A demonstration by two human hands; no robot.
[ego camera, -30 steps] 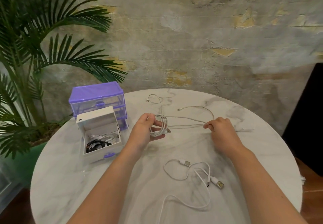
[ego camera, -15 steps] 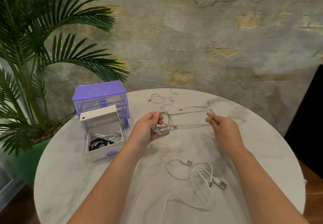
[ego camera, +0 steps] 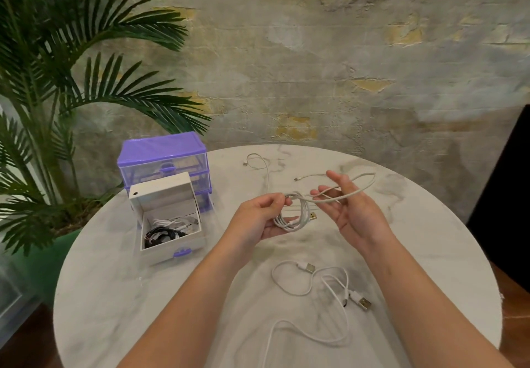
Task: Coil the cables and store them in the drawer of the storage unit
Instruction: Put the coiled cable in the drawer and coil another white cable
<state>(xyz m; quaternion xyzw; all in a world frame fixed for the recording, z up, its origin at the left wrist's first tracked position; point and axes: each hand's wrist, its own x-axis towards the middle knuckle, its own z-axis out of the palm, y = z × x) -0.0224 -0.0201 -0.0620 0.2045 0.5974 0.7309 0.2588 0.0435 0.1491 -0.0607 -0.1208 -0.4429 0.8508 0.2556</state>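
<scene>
Above the round white marble counter (ego camera: 120, 296), the left hand (ego camera: 259, 217) keeps a narrow pinching grip on a partly coiled pale grey cable (ego camera: 292, 215), its gold plug jutting right. The right hand (ego camera: 348, 209) is spread wide, palm up, with the cable's loose run draped across its fingers. The purple storage unit (ego camera: 163, 156) stands at the counter's left, its white drawer (ego camera: 172, 241) pulled out and holding cables. A loose white cable (ego camera: 309, 290) lies nearer the person.

1. Left hand (ego camera: 259, 218) pinches a coiled white cable (ego camera: 292, 214) right of the open drawer (ego camera: 169, 221).
2. Right hand (ego camera: 348, 209), fingers spread, carries the cable's loose strand.
3. A loose cable (ego camera: 318, 284) lies on the table (ego camera: 114, 296), nearer than the drawer.
</scene>
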